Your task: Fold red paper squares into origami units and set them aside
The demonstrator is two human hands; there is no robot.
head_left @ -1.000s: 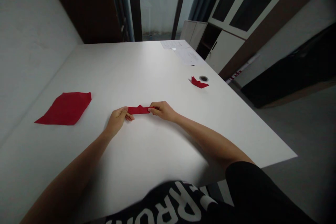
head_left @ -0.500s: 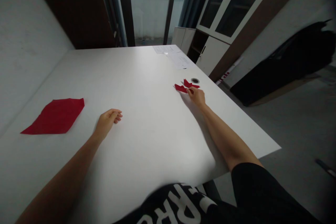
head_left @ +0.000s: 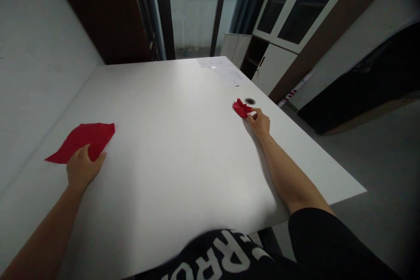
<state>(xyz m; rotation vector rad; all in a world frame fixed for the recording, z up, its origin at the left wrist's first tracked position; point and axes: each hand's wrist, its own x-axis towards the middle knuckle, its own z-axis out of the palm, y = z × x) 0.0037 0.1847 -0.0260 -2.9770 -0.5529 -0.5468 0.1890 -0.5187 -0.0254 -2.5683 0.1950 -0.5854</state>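
Note:
A small folded piece of red paper (head_left: 241,108) lies on the white table (head_left: 170,113) near its far right side. My right hand (head_left: 259,123) is at its near edge, with the fingertips touching it. Whether they grip it, I cannot tell. Far to the left lies a flat, creased sheet of red paper (head_left: 85,140). My left hand (head_left: 82,168) rests on the sheet's lower edge with the fingers apart, covering part of it.
A round cable grommet (head_left: 250,101) is set in the tabletop just beyond the folded paper. Printed white papers (head_left: 223,70) lie at the far end. The table's right edge runs close to my right arm, with white cabinets (head_left: 272,68) beyond.
My left hand has moved left from the table's middle onto the red sheet. My right hand has shifted slightly right, and the red pieces beside it now form one compact folded shape.

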